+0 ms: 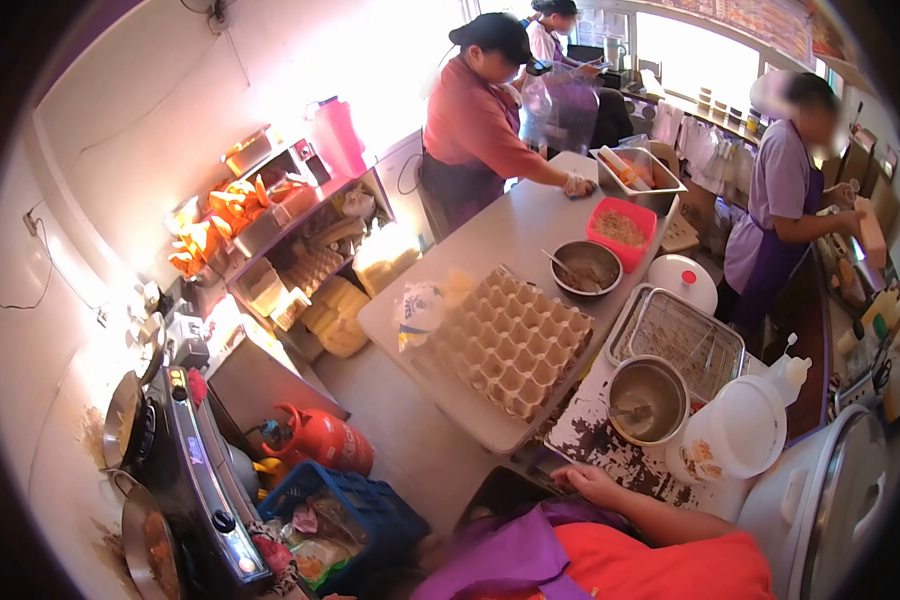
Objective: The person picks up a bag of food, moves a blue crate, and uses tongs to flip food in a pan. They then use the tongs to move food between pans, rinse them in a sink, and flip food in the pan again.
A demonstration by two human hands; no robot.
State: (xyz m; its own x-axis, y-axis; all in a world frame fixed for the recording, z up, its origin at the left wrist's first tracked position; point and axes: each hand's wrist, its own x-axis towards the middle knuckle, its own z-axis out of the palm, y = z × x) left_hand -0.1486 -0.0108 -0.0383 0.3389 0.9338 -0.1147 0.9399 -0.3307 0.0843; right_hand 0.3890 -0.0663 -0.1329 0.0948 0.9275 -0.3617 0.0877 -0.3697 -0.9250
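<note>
My right hand reaches in from the lower right, in front of my purple apron. Its fingers are loosely bent and apart, with nothing visible in them. It hovers near the worn side table. Close by on that table stand a steel pot with a utensil inside and a white tub. Beyond my hand, an empty cardboard egg tray lies on the light table. My left hand is not in view.
A steel bowl and a pink container stand farther back. A blue crate, red gas cylinder and stove are at left. Co-workers stand by the table, at the right counter and at the back.
</note>
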